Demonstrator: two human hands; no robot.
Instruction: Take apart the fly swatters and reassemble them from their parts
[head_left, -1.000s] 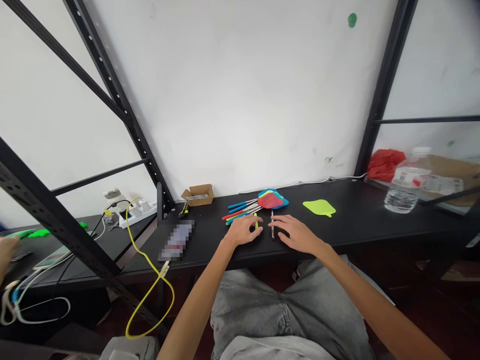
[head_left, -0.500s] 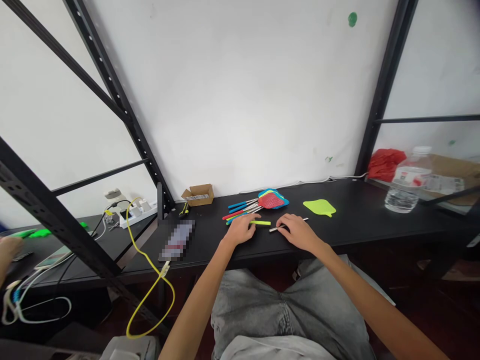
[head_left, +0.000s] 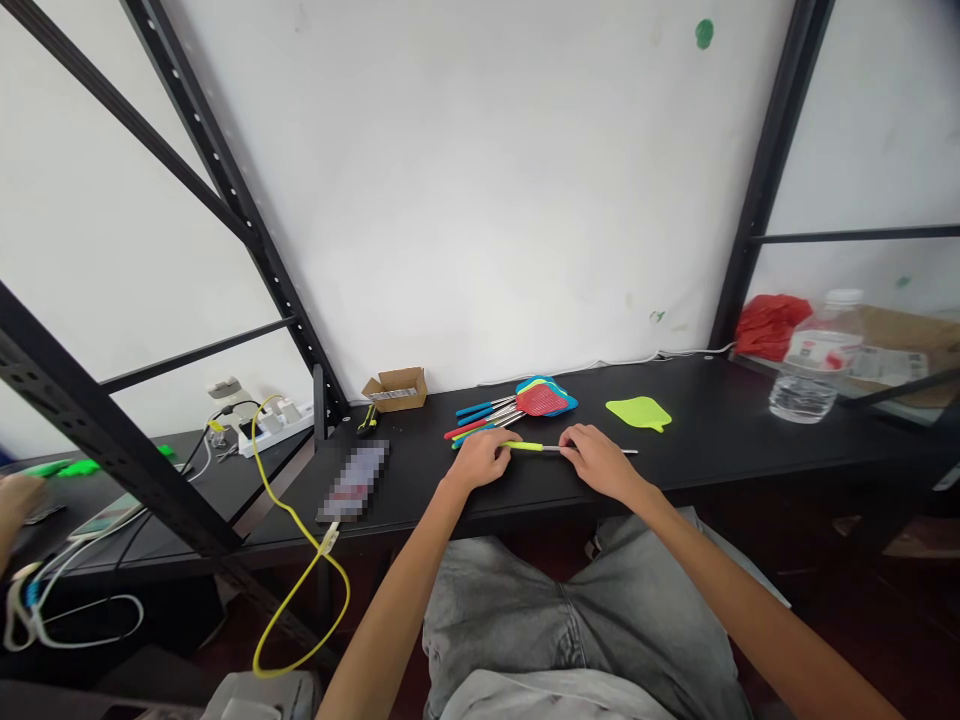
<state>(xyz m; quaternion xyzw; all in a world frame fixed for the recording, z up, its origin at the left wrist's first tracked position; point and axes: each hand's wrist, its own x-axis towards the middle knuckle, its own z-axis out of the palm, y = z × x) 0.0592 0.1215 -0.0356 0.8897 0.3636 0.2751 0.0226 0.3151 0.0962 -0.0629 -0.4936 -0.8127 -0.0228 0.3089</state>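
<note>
My left hand (head_left: pixel 484 459) is closed around a yellow-green handle (head_left: pixel 529 446) near the table's front edge. Pinched in my right hand (head_left: pixel 590 457) is a thin silver rod (head_left: pixel 628 452). Its left end meets the handle's right end, and the two lie in one line. Behind my left hand several fly swatters (head_left: pixel 480 412) are bunched together, with blue, red and yellow-green grips and overlapping heads. A loose yellow-green swatter head (head_left: pixel 639 412) lies flat to the right, its short stem toward me.
A small open cardboard box (head_left: pixel 397 390) stands by the wall. A phone (head_left: pixel 355 482) with a yellow cable (head_left: pixel 304 525) lies left. A water bottle (head_left: pixel 814 360) and red bag (head_left: pixel 771 328) are at right. Another person's hand (head_left: pixel 19 500) shows at far left.
My right hand has turned the slanted rod into line with the handle and brought its end to the handle's end. My left hand has stayed in place.
</note>
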